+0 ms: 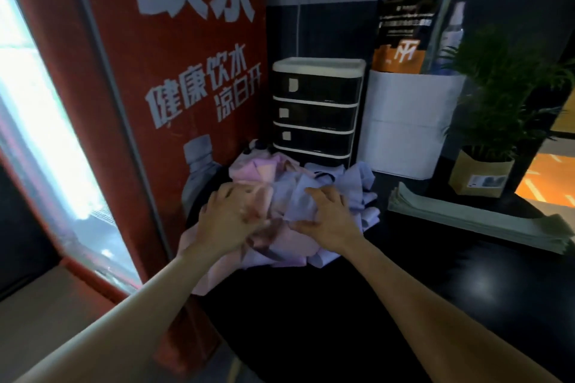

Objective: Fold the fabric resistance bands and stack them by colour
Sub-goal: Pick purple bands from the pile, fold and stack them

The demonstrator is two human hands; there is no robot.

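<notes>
A loose heap of fabric resistance bands lies on the black counter [466, 283] against the red machine. Pink bands [252, 169] make up its left and back part; pale blue-lilac bands [357, 179] make up its right. A pink band [202, 277] hangs over the counter's left edge. My left hand [231, 221] lies on the pink side with fingers spread. On the blue side my right hand [326, 216] rests with fingers spread and slightly bent. The image is blurred, so I cannot tell whether either hand grips fabric.
A red drinks machine [174, 96] walls the left side. Behind the heap stand a black drawer unit [315, 109] and a white box [407, 121] holding a leaflet and bottles. A potted plant [494, 134] and a flat stack of pale green sheets [479, 221] sit at right.
</notes>
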